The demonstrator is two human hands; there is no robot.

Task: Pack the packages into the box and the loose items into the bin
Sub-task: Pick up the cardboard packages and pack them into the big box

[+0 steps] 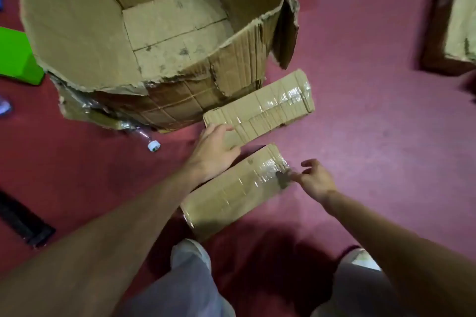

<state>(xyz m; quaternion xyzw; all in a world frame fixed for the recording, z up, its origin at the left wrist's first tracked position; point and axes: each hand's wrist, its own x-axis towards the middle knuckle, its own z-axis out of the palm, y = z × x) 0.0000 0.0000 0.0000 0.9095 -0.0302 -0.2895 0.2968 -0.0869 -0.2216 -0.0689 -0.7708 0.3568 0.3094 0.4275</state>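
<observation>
Dark red floor, a black strip and grey trouser legs

A dull maroon floor (360,110) filled the view, smooth and scuffed in places, with a soft shadow near the bottom. A flat black strip (23,221) lay slantwise on it at the lower left edge. Two grey trouser legs (190,285) rose from the bottom edge, well apart.

Site: appearing to be a packing or storage room. A large torn cardboard box (77,20) is standing open directly on a dark red floor (360,110). A taped package (260,108) is lying just beside it, another parcel (458,20) is sitting toward the floor's right edge, and a green bin (18,59) is showing at the left edge.
</observation>
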